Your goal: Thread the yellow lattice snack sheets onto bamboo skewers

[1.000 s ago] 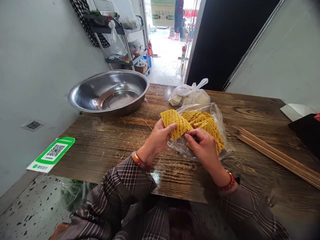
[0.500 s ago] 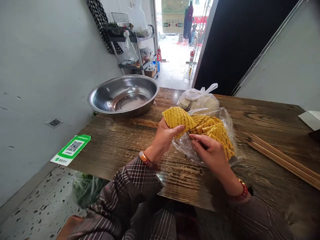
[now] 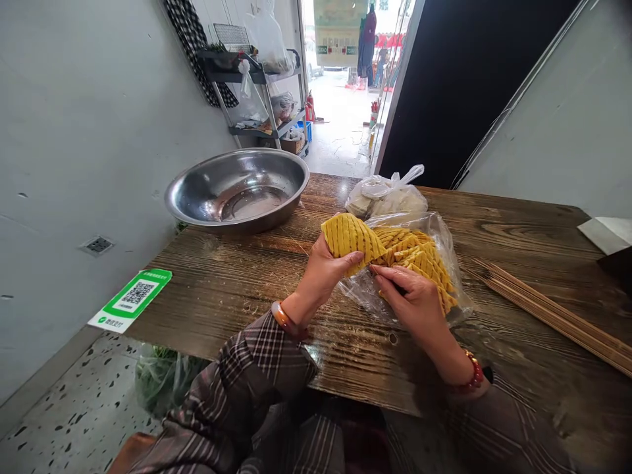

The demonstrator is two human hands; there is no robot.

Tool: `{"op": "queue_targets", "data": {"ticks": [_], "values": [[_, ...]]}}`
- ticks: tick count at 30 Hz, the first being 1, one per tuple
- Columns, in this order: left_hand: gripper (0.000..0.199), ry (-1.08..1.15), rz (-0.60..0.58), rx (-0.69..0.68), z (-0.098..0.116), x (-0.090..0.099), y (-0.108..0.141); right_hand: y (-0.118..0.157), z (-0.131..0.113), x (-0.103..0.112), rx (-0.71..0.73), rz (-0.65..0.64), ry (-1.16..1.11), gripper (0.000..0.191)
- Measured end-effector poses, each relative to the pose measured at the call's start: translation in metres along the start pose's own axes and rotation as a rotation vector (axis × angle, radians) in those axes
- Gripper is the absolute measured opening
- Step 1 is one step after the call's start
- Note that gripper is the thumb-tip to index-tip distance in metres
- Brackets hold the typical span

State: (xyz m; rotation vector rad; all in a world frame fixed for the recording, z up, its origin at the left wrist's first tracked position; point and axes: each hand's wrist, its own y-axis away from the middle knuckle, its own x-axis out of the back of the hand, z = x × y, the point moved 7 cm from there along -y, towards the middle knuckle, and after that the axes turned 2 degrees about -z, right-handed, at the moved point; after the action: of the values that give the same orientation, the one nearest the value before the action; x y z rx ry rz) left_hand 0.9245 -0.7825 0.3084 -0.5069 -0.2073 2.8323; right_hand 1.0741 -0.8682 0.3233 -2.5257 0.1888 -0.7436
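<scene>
A yellow scored food piece (image 3: 349,238) is folded in my left hand (image 3: 323,266), the thumb pressed on its front. My right hand (image 3: 412,293) is closed beside its lower right edge, thumb and forefinger pinched together; what they hold is too small to make out. More yellow scored pieces (image 3: 427,260) lie in an open clear plastic bag (image 3: 451,247) just beyond my right hand. On the right of the table rests a bundle of thin wooden sticks (image 3: 548,306).
A large steel basin (image 3: 247,210) stands at the table's back left, a tied bag of pale pieces (image 3: 395,197) behind the yellow ones. A green QR card (image 3: 133,297) lies at the left corner of the wooden table (image 3: 222,283). A shelf cart (image 3: 257,76) stands behind.
The whole view has shifted slightly. Both hands keep nearly the same pose at the yellow piece, my right fingertips still pinched near its lower edge.
</scene>
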Motion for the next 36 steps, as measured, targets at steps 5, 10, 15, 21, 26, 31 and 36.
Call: {"op": "queue_targets", "data": {"ticks": [5,10,15,21,26,31,36], "values": [[0.063,-0.020,-0.002,0.002,0.000,-0.001,0.000,0.000,0.000,0.000,0.001,-0.010,-0.006,0.021],[0.058,-0.002,-0.021,0.010,-0.004,-0.004,0.001,0.001,0.002,-0.002,-0.009,0.025,-0.001,0.017],[0.054,0.010,-0.013,0.022,-0.008,-0.005,0.003,0.001,0.005,-0.005,-0.050,0.050,-0.008,0.014],[0.053,0.101,-0.001,0.092,-0.012,-0.011,0.007,0.002,0.005,-0.005,-0.071,0.066,0.028,0.014],[0.043,0.304,0.021,0.171,-0.006,-0.010,0.008,0.002,0.000,-0.006,0.004,0.079,0.043,0.011],[0.032,0.432,0.053,0.256,-0.004,-0.003,0.004,0.003,-0.003,-0.008,0.059,0.058,0.038,0.011],[0.031,0.479,0.054,0.283,-0.007,0.000,0.003,0.004,-0.006,-0.009,0.087,0.052,0.027,0.011]]}}
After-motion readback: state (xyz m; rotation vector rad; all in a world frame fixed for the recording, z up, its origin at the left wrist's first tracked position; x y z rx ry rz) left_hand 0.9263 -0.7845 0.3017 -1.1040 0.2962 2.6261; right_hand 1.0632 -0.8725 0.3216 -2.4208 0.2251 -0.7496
